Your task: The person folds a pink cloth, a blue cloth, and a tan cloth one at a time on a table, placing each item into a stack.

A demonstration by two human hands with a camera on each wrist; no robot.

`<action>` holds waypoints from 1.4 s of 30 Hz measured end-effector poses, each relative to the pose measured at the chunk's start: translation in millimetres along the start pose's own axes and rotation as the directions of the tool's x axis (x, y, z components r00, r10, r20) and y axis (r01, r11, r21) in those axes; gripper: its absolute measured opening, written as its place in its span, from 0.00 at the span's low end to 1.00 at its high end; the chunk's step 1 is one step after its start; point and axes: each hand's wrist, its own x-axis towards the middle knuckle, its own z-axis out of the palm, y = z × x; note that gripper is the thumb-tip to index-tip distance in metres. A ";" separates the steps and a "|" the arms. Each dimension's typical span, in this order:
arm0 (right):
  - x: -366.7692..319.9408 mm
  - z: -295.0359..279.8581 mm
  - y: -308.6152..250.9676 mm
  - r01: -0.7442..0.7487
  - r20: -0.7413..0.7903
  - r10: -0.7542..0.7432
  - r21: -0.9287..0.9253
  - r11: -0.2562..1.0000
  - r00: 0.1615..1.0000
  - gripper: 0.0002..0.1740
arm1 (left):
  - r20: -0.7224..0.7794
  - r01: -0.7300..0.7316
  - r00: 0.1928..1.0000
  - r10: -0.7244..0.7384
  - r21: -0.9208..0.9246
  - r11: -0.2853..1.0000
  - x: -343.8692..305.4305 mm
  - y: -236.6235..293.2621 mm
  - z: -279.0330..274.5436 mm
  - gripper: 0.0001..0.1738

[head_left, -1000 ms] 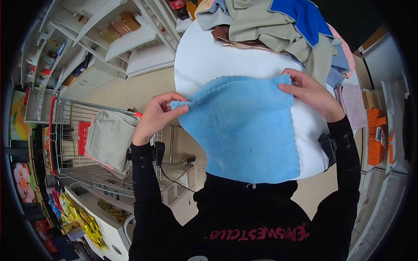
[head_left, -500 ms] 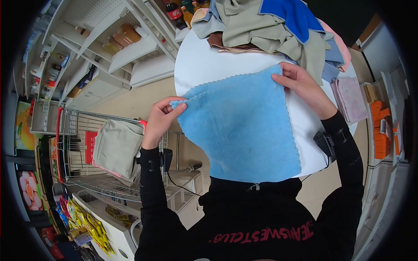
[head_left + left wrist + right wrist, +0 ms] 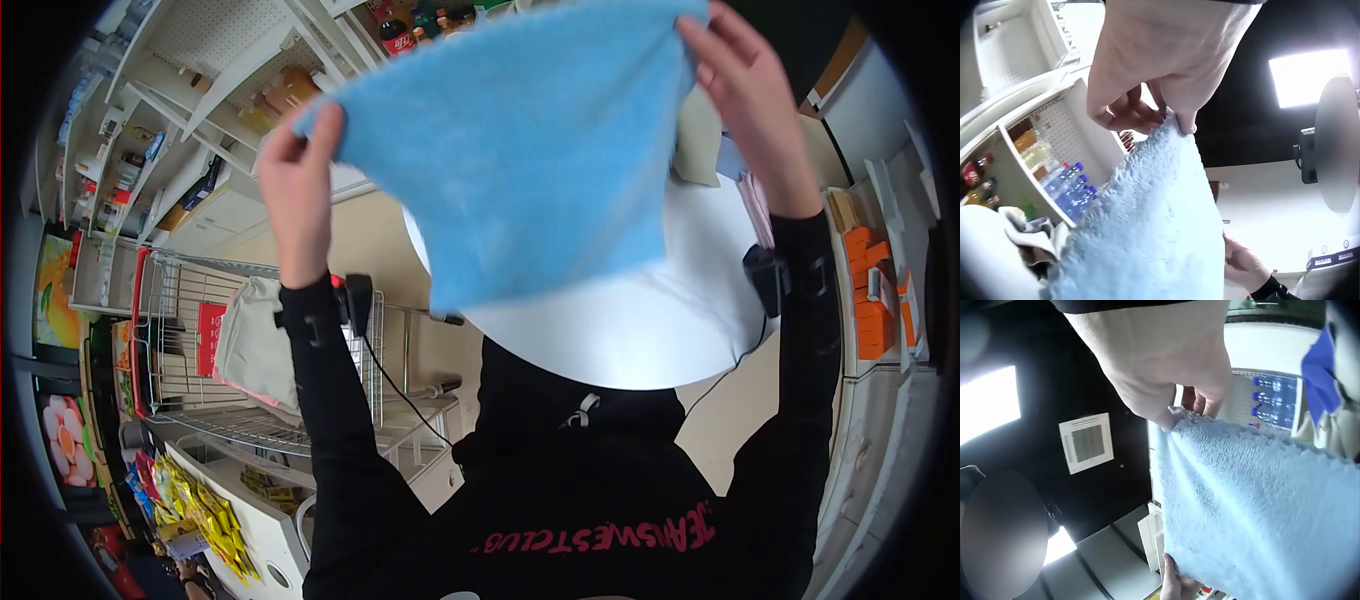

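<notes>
A light blue cloth (image 3: 520,150) with a scalloped edge hangs spread between both hands, raised above the white round table (image 3: 640,330). My left hand (image 3: 302,195) pinches one upper corner between thumb and fingers; the left wrist view shows that hand (image 3: 1166,62) gripping the cloth (image 3: 1154,219) from above. The opposite upper corner is pinched by my right hand (image 3: 755,105); in the right wrist view this hand (image 3: 1166,362) holds the fuzzy cloth (image 3: 1241,494) by its corner. The cloth hides much of the table's far side.
A shopping cart (image 3: 200,400) with a folded grey-green cloth (image 3: 258,340) stands at the left. Part of a fabric pile (image 3: 698,140) shows beyond the blue cloth. White shelves (image 3: 240,70) stand at the back left, and orange boxes (image 3: 872,300) sit on the right.
Both hands have risen and moved farther forward over the table, lifting the blue cloth, which now blocks most of the fabric pile. The hands are also wider apart.
</notes>
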 end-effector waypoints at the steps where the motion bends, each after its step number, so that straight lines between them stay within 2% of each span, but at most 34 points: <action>1: 1.2 0.9 -22.1 -0.002 -0.001 0.002 0.000 1.000 1.000 0.18 | -0.040 -0.064 0.997 0.063 -0.044 0.997 8.9 15.6 4.1 0.17; 2: 5.0 7.0 -53.2 0.122 -0.049 -0.120 0.039 0.992 0.992 0.15 | -0.061 -0.093 0.994 0.089 -0.070 0.993 11.5 30.2 4.5 0.18; 3: -0.1 5.3 -62.6 0.182 -0.074 -0.178 0.056 0.982 0.981 0.15 | -0.082 -0.122 0.990 0.114 -0.095 0.988 14.1 44.8 4.9 0.18; 5: -16.9 -14.5 -67.8 0.252 -0.095 -0.249 0.020 0.968 0.964 0.14 | -0.081 -0.353 0.935 0.345 -0.285 0.891 13.1 61.0 0.0 0.19; 7: -40.9 -44.5 -64.1 0.282 -0.086 -0.289 -0.086 0.955 0.953 0.16 | -0.056 -0.374 0.926 0.372 -0.242 0.895 -10.9 49.9 -20.2 0.21; 8: -57.4 -46.4 -63.9 0.317 0.035 -0.315 -0.155 0.936 0.948 0.16 | -0.029 -0.401 0.914 0.404 -0.199 0.894 -26.8 41.0 -28.7 0.23; 10: -100.6 -42.6 -53.7 0.290 0.224 -0.251 -0.161 0.943 0.942 0.15 | 0.282 -0.445 0.848 0.449 -0.083 0.892 -65.8 21.6 -41.7 0.29; 11: -121.6 -37.8 -44.8 0.221 0.291 -0.181 -0.109 0.969 0.939 0.14 | 0.393 -0.287 0.873 0.290 -0.068 0.956 -88.4 10.2 -42.4 0.32; 12: -143.7 -30.5 -35.8 0.146 0.315 -0.073 -0.213 0.966 0.946 0.15 | 0.497 -0.118 0.860 0.119 -0.034 0.992 -109.4 0.3 -36.4 0.34; 13: -163.5 -24.2 -28.3 0.072 0.329 0.039 -0.318 0.945 0.944 0.15 | 0.571 -0.106 0.821 0.015 0.125 0.987 -122.7 -5.7 -27.4 0.32; 14: -180.8 -17.1 -22.8 0.054 0.326 0.056 -0.319 0.946 0.944 0.15 | 0.627 -0.105 0.773 -0.100 0.281 0.954 -133.0 -10.7 -21.4 0.31; 15: -195.4 -9.6 -18.8 -0.039 0.368 0.199 -0.398 0.917 0.908 0.16 | 0.631 -0.088 0.767 -0.116 0.282 0.955 -140.8 -15.6 -20.4 0.31; 16: -202.8 -5.8 -16.5 -0.118 0.396 0.334 -0.479 0.870 0.855 0.18 | 0.668 -0.145 0.738 -0.096 0.296 0.944 -146.2 -20.3 -19.1 0.29; 17: -206.4 -5.5 -16.4 -0.134 0.393 0.349 -0.479 0.867 0.851 0.18 | 0.707 -0.201 0.703 -0.080 0.305 0.931 -151.0 -24.0 -18.3 0.26; 18: -211.0 -5.9 -18.4 -0.084 0.400 0.316 -0.500 0.862 0.860 0.19 | 0.744 -0.253 0.664 -0.070 0.312 0.916 -157.6 -25.5 -18.0 0.24; 20: -213.3 -8.7 -22.0 0.035 0.415 0.232 -0.544 0.838 0.880 0.20 | 0.745 -0.267 0.663 -0.075 0.329 0.906 -162.0 -21.1 -13.0 0.23; 23: -211.6 -7.6 -16.3 0.032 0.397 0.254 -0.589 0.808 0.882 0.18 | 0.739 -0.321 0.671 -0.057 0.359 0.876 -161.7 -18.3 -7.3 0.21; 26: -207.0 -8.2 -15.4 0.045 0.399 0.250 -0.600 0.799 0.882 0.17 | 0.733 -0.445 0.680 0.031 0.379 0.812 -156.4 -28.0 -8.8 0.19; 28: -205.1 -9.3 -16.2 0.068 0.431 0.232 -0.577 0.814 0.872 0.16 | 0.725 -0.430 0.688 0.026 0.380 0.819 -160.7 -18.0 -2.2 0.18; 31: -209.8 -9.8 -13.8 0.021 0.372 0.261 -0.608 0.793 0.891 0.16 | 0.711 -0.401 0.703 0.017 0.378 0.834 -166.9 -5.2 6.5 0.16; 33: -212.0 -10.4 -12.4 -0.004 0.340 0.278 -0.626 0.780 0.899 0.16 | 0.712 -0.483 0.699 0.062 0.406 0.776 -169.8 -8.9 5.1 0.14; 36: -213.9 -9.4 -11.0 0.066 0.334 0.202 -0.643 0.763 0.921 0.13 | 0.720 -0.525 0.688 0.092 0.406 0.748 -172.2 -12.4 1.5 0.13; 41: -220.9 -10.5 -3.6 0.054 0.263 0.170 -0.673 0.738 0.950 0.11 | 0.716 -0.542 0.690 0.109 0.410 0.734 -172.5 -14.6 -6.4 0.13; 42: -220.9 -10.9 -6.1 0.122 0.284 0.109 -0.684 0.719 0.953 0.11 | 0.711 -0.544 0.695 0.108 0.421 0.726 -172.7 -14.7 -8.1 0.13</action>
